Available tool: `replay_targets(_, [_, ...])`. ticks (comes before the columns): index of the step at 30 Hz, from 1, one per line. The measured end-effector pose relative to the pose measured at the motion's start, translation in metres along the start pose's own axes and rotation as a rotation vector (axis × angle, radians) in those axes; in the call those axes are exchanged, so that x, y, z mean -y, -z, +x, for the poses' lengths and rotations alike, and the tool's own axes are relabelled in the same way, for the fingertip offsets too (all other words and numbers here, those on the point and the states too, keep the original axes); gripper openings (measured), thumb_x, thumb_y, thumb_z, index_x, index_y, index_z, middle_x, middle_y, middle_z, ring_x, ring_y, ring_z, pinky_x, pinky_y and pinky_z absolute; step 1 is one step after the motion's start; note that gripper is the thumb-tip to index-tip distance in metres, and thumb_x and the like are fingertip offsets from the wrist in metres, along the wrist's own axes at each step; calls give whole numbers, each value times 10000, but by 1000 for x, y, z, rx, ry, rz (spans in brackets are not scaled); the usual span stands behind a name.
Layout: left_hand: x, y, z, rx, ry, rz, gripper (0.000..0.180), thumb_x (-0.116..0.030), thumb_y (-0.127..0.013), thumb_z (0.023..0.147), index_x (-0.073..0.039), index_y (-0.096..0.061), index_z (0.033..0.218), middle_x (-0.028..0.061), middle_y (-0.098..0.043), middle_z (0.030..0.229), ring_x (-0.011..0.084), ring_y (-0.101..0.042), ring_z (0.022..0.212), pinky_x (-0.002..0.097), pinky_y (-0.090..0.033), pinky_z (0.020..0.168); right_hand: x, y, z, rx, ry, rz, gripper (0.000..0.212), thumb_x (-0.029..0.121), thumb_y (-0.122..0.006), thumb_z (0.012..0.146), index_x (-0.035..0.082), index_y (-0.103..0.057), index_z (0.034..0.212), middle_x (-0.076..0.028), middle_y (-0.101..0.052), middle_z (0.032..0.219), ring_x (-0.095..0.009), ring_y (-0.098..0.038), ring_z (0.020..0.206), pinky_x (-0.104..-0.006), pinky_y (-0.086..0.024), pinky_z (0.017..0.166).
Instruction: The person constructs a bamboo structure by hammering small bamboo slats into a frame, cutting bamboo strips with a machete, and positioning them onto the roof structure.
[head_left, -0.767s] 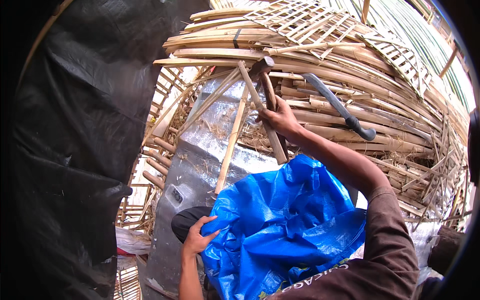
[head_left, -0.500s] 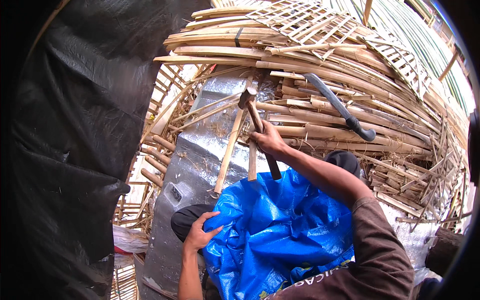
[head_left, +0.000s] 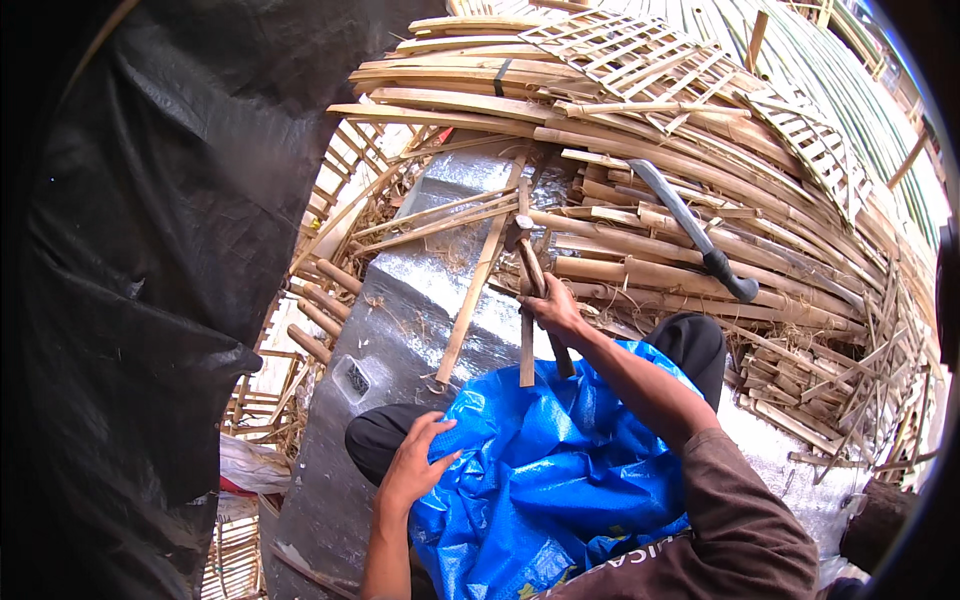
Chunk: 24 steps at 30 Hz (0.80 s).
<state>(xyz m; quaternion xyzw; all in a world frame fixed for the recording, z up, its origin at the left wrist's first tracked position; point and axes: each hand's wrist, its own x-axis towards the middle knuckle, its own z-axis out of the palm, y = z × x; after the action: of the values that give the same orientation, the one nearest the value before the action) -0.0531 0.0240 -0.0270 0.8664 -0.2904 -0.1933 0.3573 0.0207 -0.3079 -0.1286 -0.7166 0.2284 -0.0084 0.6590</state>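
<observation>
At the far edge of the blue tarp (head_left: pixel 575 460), the right hand (head_left: pixel 555 308) clasps a hammer (head_left: pixel 533 266) and a bamboo strip (head_left: pixel 527 347) together, seemingly so one grip manages both, while the left hand (head_left: pixel 411 471) lies spread on the tarp's left side, likely steadying it.

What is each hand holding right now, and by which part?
The right hand holds a hammer by mid-handle and a bamboo strip below its middle. The left hand touches the blue tarp; whether it grips cannot be told.
</observation>
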Motion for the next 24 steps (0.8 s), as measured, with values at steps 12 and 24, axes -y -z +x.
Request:
replay_targets(12, [-1,-1,1,-50,47,-21,465,-133,-757,786,-88,-572,1210,173,-566,1266,345,-579,1152,398,-481,939,26,-34,24,-23,218,487,243,108,-653,901,26,-510,1079,-58,-644,851,-119,-622,752,-269,-496,632])
replay_targets(24, [2,-3,5,-38,69,-9,475,-146,-795,753,-64,-576,1166,176,-614,1195,331,-618,1093,389,-492,916,-68,-91,42,-116,-79,-93,343,218,-705,830,37,-504,1041,-166,-613,865,-276,-609,824,-422,-476,716])
